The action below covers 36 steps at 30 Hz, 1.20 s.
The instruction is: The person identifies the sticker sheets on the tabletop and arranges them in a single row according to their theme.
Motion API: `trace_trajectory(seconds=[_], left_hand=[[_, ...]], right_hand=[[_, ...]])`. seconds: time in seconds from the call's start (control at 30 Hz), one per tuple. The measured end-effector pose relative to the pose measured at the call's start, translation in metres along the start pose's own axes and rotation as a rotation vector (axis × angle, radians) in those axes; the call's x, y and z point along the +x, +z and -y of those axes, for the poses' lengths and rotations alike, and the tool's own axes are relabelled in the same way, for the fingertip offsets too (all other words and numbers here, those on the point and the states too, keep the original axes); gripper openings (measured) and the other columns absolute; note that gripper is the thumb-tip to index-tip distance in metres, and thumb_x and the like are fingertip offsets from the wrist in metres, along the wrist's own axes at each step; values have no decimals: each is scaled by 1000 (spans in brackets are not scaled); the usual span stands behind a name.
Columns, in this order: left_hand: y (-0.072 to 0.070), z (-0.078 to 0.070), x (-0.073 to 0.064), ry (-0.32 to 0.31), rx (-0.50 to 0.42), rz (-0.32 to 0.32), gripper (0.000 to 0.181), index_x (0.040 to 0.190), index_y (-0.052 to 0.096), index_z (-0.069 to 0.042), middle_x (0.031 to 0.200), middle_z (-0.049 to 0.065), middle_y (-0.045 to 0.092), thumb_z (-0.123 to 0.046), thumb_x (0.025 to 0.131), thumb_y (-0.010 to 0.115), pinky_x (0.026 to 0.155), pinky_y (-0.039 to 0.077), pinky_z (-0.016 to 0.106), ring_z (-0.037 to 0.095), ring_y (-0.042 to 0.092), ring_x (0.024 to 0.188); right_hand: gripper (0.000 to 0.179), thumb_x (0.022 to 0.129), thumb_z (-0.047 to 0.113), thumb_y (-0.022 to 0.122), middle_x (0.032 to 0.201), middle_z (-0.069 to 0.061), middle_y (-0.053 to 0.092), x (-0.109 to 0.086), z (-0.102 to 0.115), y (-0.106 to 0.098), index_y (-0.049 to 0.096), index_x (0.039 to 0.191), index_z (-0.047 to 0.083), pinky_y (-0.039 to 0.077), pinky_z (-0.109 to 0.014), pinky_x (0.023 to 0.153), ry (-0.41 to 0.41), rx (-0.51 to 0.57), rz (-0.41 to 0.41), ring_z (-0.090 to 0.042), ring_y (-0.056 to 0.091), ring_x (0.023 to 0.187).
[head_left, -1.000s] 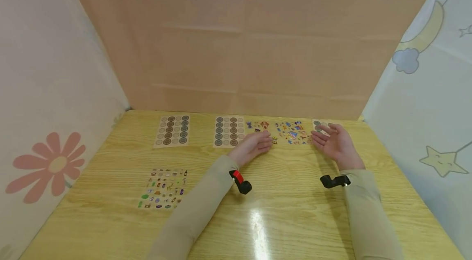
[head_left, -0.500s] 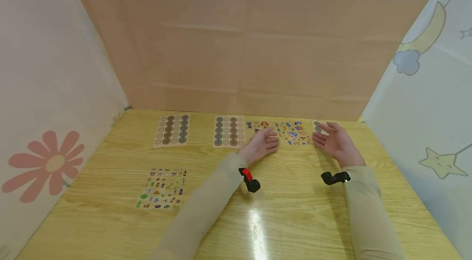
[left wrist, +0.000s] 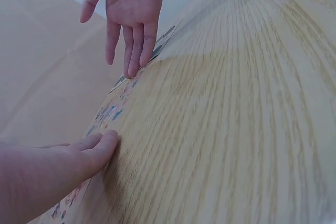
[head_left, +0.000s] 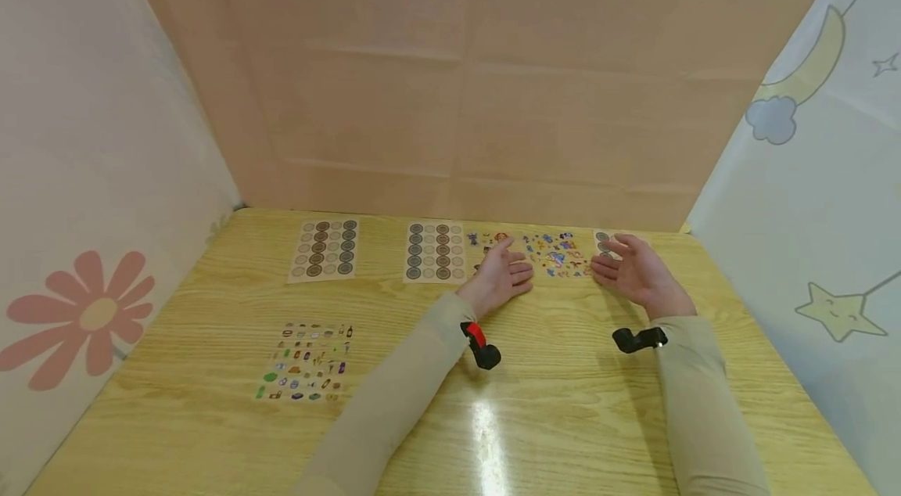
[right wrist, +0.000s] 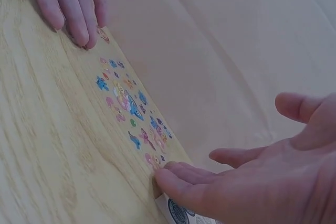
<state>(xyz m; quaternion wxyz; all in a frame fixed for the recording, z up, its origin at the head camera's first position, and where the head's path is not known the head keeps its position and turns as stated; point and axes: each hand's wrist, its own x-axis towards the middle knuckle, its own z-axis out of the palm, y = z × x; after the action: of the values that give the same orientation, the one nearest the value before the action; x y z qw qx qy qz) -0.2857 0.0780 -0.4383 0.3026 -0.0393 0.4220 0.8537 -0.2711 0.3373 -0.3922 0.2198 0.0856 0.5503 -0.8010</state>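
A clear sheet of small colourful cartoon stickers (head_left: 556,255) lies flat at the back of the table, between the two hands. My left hand (head_left: 498,277) is held at its left with straight fingers and the thumb raised, partly covering another cartoon sticker sheet (head_left: 473,239). On the other side, my right hand (head_left: 637,273) has its palm turned inward and its fingers extended toward the sheet's right edge. Behind those fingers a sheet printed with round coin-like circles (head_left: 601,242) is mostly hidden. Neither hand holds anything. Whether the fingertips touch the sheets, I cannot tell.
Two more circle-printed sheets lie along the back, one at the left (head_left: 324,249) and one near the middle (head_left: 434,252). A clear sheet of tiny stickers (head_left: 306,363) lies front left. A tan backdrop (head_left: 450,89) and pale side panels (head_left: 831,206) enclose the wooden table (head_left: 563,418).
My left hand has shifted a little to the right, and its thumb now stands away from the fingers. The right hand has hardly moved, and the sheets lie as before.
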Motion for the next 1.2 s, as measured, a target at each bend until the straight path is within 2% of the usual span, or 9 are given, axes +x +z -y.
trace_trajectory(seconds=[0.2,0.4,0.47,0.6,0.67,0.83,0.97,1.07,1.2], left_hand=[[-1,-1,0,-6,-7,0,75,150,17,5,150,27,27,-49,100,36,110,29,48,36,29,137],[-2,-1,1,9,-30,-10,78,150,17,4,150,26,26,-50,99,40,111,26,48,35,28,138],[-2,-1,0,13,-30,-10,78,150,17,4,150,26,26,-50,99,40,111,26,47,35,28,138],[-2,-2,-1,12,-27,-2,80,150,15,5,151,26,25,-50,98,40,112,26,47,35,28,138],[-3,-3,0,11,-26,2,81,150,14,5,151,26,25,-50,98,41,112,26,47,35,28,138],[-4,-3,0,-2,-19,13,81,150,12,5,151,26,25,-51,98,40,111,27,46,34,29,138],[-6,-3,1,-14,-23,16,81,150,11,6,150,26,26,-51,99,38,111,27,46,35,29,138],[-7,-2,2,-21,-34,17,82,150,12,6,150,26,26,-51,98,39,111,27,46,34,28,138],[-7,-2,3,-26,-45,22,83,150,11,5,151,26,25,-52,98,40,112,26,45,34,28,138]], right_hand=[[80,102,45,38,150,-26,3,5,1,-5,-13,152,9,10,-44,116,14,-67,12,-38,8,141],[60,102,45,36,143,-21,16,3,4,-2,17,146,8,11,-44,116,6,-164,-51,-29,30,128],[61,103,44,32,145,-25,14,3,5,-1,14,147,6,11,-45,116,5,-204,-44,-30,32,127],[72,103,44,28,150,-30,4,3,6,1,-7,152,3,12,-46,115,10,-265,-20,-33,29,132],[74,103,45,28,151,-30,3,5,7,1,-12,151,3,12,-46,115,14,-294,-12,-34,26,135],[76,103,47,28,152,-30,4,8,6,0,-13,150,4,13,-46,115,27,-340,-4,-34,22,137],[76,102,49,25,153,-30,3,8,6,-1,-13,151,4,21,-43,113,43,-332,13,-29,36,132],[75,103,50,23,153,-30,4,8,6,-3,-12,151,4,31,-38,106,52,-310,30,-23,48,122],[75,103,49,25,151,-29,12,8,6,-3,-10,151,2,36,-34,98,63,-288,32,-19,50,117]])
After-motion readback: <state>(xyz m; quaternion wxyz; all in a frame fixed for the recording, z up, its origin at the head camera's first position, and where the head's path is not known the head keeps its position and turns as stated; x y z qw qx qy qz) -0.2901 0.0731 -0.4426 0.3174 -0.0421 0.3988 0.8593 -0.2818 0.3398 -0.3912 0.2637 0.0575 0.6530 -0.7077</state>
